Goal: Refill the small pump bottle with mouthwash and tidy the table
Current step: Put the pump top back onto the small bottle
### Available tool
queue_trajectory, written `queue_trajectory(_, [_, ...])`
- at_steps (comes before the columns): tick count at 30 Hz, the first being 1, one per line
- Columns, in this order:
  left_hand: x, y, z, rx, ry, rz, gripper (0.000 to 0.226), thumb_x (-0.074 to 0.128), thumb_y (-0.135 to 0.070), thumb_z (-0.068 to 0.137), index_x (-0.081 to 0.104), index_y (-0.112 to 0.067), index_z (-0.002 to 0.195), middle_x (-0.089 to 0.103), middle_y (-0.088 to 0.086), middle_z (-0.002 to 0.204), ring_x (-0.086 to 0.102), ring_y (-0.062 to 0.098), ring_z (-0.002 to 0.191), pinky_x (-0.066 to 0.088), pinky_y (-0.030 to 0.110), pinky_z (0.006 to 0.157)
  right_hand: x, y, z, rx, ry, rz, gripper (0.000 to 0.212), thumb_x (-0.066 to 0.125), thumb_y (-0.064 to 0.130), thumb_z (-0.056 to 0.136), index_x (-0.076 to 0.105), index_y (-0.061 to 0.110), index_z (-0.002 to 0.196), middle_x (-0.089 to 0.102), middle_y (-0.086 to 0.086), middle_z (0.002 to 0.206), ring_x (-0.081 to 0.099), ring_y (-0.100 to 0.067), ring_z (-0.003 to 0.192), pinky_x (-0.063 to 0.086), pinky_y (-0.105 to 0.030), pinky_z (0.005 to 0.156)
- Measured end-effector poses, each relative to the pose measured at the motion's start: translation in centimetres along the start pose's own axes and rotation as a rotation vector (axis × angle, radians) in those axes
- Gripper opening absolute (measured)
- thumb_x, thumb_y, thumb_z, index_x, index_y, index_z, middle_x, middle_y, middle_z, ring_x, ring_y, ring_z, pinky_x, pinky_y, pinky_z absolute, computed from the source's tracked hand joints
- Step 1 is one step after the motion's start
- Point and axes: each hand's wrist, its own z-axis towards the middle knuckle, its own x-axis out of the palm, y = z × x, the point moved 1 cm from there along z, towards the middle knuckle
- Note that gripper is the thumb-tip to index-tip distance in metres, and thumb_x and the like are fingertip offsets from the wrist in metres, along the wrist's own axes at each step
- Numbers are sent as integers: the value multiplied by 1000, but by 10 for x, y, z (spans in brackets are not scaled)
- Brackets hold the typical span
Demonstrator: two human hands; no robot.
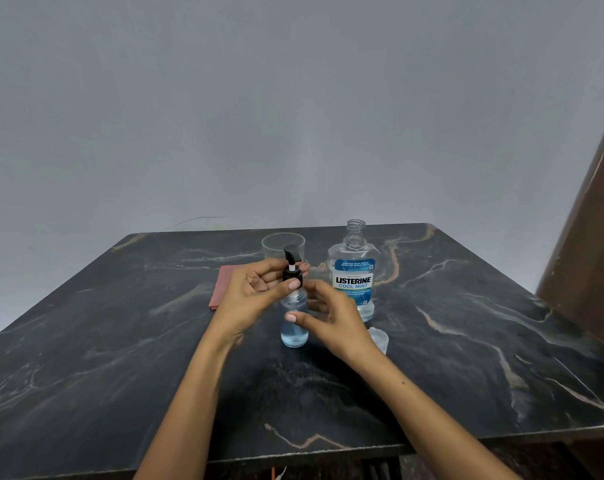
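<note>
Table [120, 341]: black marble with pale and tan veins; on it, a reddish cloth [221, 285]. Pump head [291, 268] black; mouthwash [294, 336] pale blue; label [353, 282] blue and white.

Two hands [259, 289] [331, 320]. One pump bottle [294, 320], one mouthwash bottle [354, 271], one clear cup [282, 245], one small cap [378, 337], one reddish cloth [221, 285], all on one worktop [120, 341].

One head-worn wide-angle view looks forward and down from the near edge of a dark marbled table [467, 341], facing a plain grey wall [293, 98] at twelve o'clock. It sits close enough that both forearms enter from six o'clock. The upper half shows only wall; a brown wooden surface [591, 237] leans in at three o'clock.
</note>
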Motion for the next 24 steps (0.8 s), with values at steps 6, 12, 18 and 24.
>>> queue_trajectory(6, [13,4,1,111,-360,278,40,87,-34,48,68,-32,83,71,-7,81,67,9,81,54,21,74,2,3,-1,2,-10,-35,41,77,23,77,56,22,112,62,18,100,61,-1,99,53,-18,86])
queue_trajectory(12, [-1,0,-4,57,-209,183,30,78,-20,63,71,-17,92,76,-2,89,71,15,89,54,19,77,0,2,0,7,21,-7,47,76,20,78,56,16,121,66,6,112,62,-9,106,53,-23,90])
queue_trajectory(18, [17,-3,-2,165,-424,605,35,85,-43,54,65,-25,76,65,-8,79,61,0,74,47,10,65,1,-1,1,2,4,-11,38,77,18,77,58,19,109,66,14,99,63,-4,98,53,-18,86])
queue_trajectory(24, [4,0,-6,36,-277,296,36,82,-23,64,66,-19,97,73,4,94,69,18,94,55,29,81,0,-3,3,0,25,21,45,76,21,78,57,20,118,65,9,109,62,-6,104,53,-19,88])
